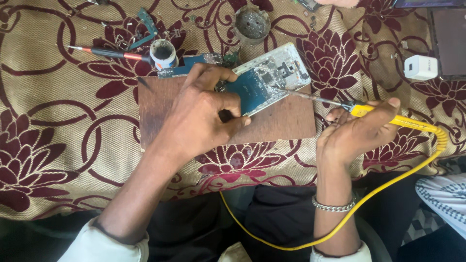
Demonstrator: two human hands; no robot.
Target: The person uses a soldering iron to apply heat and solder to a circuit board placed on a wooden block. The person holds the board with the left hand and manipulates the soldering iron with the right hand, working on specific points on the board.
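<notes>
Floral maroon-and-tan cloth (58,121) covers the bench, flat brown wooden board (281,121) on top. Left hand (201,119) pinches the opened phone (272,77) against the board. Right hand (357,133) grips a yellow soldering iron (388,119) pen-style, thin metal tip touching the phone's circuit board.

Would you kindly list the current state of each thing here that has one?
Opened white phone: back off, circuit board exposed, lying on the wooden board.
Yellow soldering iron: tip on the phone.
Small white jar: lid off.
Left hand: pressing on the phone.
Right hand: gripping the iron.
</notes>
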